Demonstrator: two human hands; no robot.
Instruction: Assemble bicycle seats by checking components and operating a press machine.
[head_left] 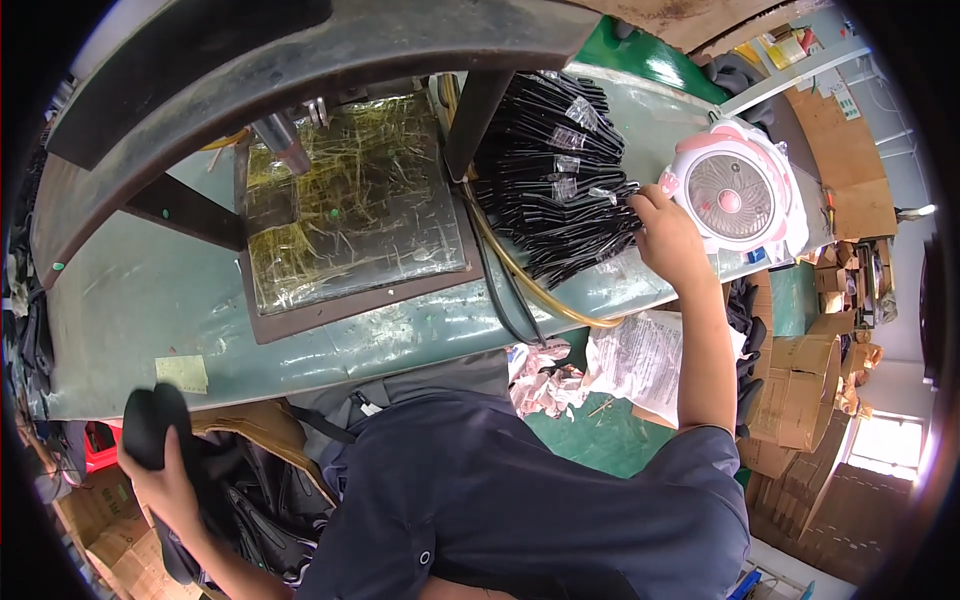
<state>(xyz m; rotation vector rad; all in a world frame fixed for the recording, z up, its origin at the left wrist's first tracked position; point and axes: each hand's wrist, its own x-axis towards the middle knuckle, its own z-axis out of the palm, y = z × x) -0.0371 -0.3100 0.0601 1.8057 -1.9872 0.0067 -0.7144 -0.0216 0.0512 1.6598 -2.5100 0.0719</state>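
At the lower left, my left hand (165, 490) is closed round a black bicycle saddle (150, 430), its rounded end pointing up beside the bench edge. Below it, a cardboard box (270, 425) contains several more black saddles (265, 510). My right arm reaches across the bench to a dense pile of thin black rods (550, 205), partly bound with clear tape. Fingers of my right hand (670, 235) pinch rod ends at the pile's right side. Whether they grip one rod or more is hidden.
A dark metal press frame (330, 65) arches over a tape-covered plate (350, 210) on the green bench (130, 320). A hose (520, 275) crosses the bench beside the rods. A pink-and-white fan (735, 195) stands at the right. Cardboard boxes (795, 390) stand beyond.
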